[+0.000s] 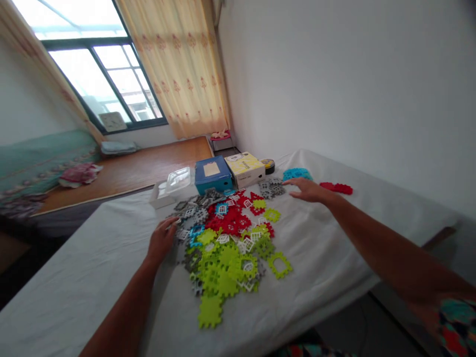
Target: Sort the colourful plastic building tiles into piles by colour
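Observation:
A heap of toothed plastic building pieces lies on the white sheet. Lime-green pieces (223, 272) are nearest me, red pieces (228, 220) behind them, and grey pieces (201, 214) at the back left. Small white window-shaped frames (256, 236) are mixed in. My left hand (162, 238) rests at the heap's left edge, fingers curled together beside the grey pieces; a pale bit shows at its fingertips, too small to name. My right hand (305, 190) hovers with fingers apart, between a separate grey group (271, 188) and a blue stack (296, 174), apparently holding nothing.
Behind the heap stand a white box (159, 197) with a clear-topped tray, a blue box (212, 174) and a yellow-and-white box (245, 168). A dark round tin (268, 165) sits beside them. Red pieces (336, 188) lie right, near the wall (334, 89).

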`<move>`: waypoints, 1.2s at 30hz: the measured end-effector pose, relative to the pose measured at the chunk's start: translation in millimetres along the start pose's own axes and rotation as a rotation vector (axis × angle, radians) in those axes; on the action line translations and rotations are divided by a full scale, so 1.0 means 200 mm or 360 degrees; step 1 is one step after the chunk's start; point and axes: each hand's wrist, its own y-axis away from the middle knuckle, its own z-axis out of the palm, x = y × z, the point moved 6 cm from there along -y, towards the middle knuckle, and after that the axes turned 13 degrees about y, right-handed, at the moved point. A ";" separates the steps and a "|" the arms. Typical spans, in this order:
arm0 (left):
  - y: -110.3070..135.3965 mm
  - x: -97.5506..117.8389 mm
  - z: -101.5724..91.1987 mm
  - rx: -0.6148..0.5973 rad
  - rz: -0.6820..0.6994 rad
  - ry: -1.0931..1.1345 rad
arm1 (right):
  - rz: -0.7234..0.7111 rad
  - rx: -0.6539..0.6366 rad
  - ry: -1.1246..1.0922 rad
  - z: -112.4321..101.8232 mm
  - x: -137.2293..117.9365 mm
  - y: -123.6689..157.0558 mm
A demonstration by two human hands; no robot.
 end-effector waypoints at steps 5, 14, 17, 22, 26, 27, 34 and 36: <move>0.08 0.01 0.00 0.0156 0.0095 0.0049 | -0.0500 -0.0044 -0.0329 0.12 -0.68 -0.15; 0.11 0.04 0.04 -0.0054 0.0247 -0.0107 | -0.0762 0.0086 -0.0424 0.32 -1.05 -0.10; 0.12 0.06 0.07 -0.0109 0.0271 -0.0139 | -0.0783 0.0132 -0.0485 0.29 -1.04 -0.08; 0.12 0.06 0.07 -0.0116 0.0271 -0.0143 | -0.0597 0.0171 -0.0719 0.23 -0.98 -0.08; 0.12 0.03 0.07 -0.0083 0.0248 -0.0084 | -0.0233 0.0126 -0.0998 0.28 -0.85 -0.12; 0.11 0.03 0.07 -0.0068 0.0240 -0.0071 | -0.0125 0.0138 -0.1090 0.30 -0.80 -0.14; 0.12 0.06 0.09 -0.0073 0.0256 -0.0049 | 0.0562 0.0371 -0.1465 0.45 -0.51 -0.19; 0.11 0.06 0.08 -0.0054 0.0258 -0.0025 | 0.0613 0.0419 -0.1439 0.43 -0.49 -0.19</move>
